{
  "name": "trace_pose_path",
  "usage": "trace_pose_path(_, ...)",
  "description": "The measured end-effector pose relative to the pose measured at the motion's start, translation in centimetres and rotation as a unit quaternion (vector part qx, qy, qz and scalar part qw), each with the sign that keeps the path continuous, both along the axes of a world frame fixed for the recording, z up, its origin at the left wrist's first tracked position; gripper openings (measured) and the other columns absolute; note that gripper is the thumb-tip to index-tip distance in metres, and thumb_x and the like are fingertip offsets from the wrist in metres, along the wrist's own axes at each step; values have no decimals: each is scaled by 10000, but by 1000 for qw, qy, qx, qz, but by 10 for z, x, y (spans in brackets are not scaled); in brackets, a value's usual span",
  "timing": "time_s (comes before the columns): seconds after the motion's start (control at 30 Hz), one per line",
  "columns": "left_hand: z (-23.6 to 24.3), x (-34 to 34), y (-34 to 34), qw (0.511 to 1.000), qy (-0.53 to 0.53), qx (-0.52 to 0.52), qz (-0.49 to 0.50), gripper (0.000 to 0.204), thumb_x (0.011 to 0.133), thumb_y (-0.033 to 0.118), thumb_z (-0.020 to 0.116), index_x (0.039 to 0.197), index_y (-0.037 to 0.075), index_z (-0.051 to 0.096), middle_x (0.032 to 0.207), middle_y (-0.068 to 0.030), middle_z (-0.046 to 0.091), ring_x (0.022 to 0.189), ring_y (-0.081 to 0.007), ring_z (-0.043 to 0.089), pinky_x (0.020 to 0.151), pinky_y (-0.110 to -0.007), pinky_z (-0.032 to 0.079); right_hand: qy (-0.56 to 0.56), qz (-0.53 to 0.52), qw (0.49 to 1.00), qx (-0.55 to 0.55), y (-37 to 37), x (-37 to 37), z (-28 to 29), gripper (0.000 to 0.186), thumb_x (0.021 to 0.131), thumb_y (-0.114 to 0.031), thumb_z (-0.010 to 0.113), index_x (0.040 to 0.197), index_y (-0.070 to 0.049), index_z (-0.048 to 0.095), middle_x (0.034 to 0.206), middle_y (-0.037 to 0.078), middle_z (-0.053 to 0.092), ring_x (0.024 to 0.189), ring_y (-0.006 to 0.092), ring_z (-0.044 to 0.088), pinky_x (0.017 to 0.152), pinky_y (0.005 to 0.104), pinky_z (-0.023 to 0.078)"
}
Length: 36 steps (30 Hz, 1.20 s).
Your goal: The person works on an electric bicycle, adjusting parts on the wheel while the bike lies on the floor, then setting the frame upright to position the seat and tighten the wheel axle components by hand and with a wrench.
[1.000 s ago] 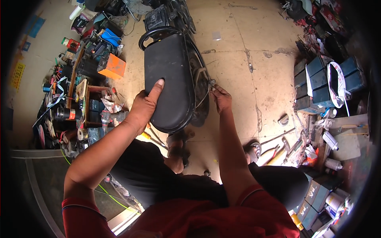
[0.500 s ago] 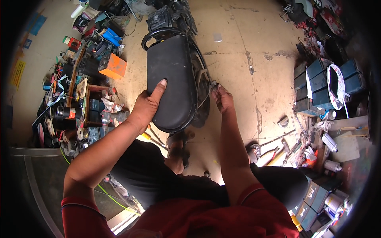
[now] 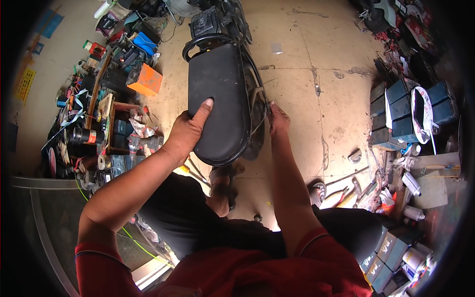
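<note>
A long black padded seat (image 3: 217,94), rounded at its near end, lies in front of me on a two-wheeled vehicle. My left hand (image 3: 190,126) grips the left edge of the seat, thumb flat on top and fingers out of sight underneath. At the right side of the vehicle, my right hand (image 3: 278,119) has its fingers pressed together beside a metal bar and the dark rear wheel (image 3: 256,136). What those fingers hold is too small and hidden to name. Beyond the seat curves a black grab rail (image 3: 187,49).
An orange box (image 3: 144,80), a drill (image 3: 134,143) and many loose parts crowd the left side. Stacked dark batteries (image 3: 401,119) stand at right. On the floor by my right foot lie a hammer (image 3: 357,187) and pliers (image 3: 341,195). A glass-topped metal frame (image 3: 44,182) is at near left.
My right hand has turned and come closer to the vehicle's side, its fingers now against it. The left hand keeps its grip on the seat. The whole view has shifted slightly.
</note>
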<state>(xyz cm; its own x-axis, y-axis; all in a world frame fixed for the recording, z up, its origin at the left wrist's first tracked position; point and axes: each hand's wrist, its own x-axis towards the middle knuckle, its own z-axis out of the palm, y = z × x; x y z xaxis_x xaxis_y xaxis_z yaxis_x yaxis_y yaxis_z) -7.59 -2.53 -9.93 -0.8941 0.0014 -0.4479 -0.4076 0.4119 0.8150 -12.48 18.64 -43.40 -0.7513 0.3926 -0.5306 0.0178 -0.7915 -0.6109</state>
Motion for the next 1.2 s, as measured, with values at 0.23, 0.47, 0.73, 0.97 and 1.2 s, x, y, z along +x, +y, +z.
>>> trace_pose_path(0.23,-2,1,0,1000,-7,21,5,831,990,630,677,1443,-57,561,1308,-164,693,1140,-233,694,996,-332,558,8,-11,1000,25,0,0,-1,268,968,-217,821,1103,10,772,1040,73,774,917,175,704,834,326,576)
trace_pose_path(0.47,-1,0,7,999,-26,25,-20,896,976,657,677,1451,-90,535,1323,-181,682,1159,-236,685,1016,-329,546,-54,2,984,169,14,1,9,415,970,-227,810,1266,51,722,1149,89,770,1013,191,704,896,323,562)
trace_pose_path(0.73,30,-23,-36,969,-163,55,-176,945,973,709,634,1545,-19,445,1352,-167,675,1096,-254,722,917,-395,617,28,89,957,276,-9,35,228,541,1061,-319,688,1405,94,623,1240,173,744,1128,220,689,1010,333,523)
trace_pose_path(0.97,6,-57,-90,931,-131,97,-326,716,1025,542,673,1412,-51,569,1089,-143,728,873,-247,743,770,-372,622,54,181,822,537,-37,68,330,735,1083,-416,625,1525,146,451,1360,309,665,1225,271,677,1030,323,528)
trace_pose_path(1.2,-107,-86,-159,952,-18,275,-130,506,1054,321,698,1444,12,601,1043,-78,729,845,-159,697,710,-307,570,-4,257,736,626,-64,64,327,712,1085,-391,630,1558,99,424,1451,263,618,1321,297,616,1122,353,455)
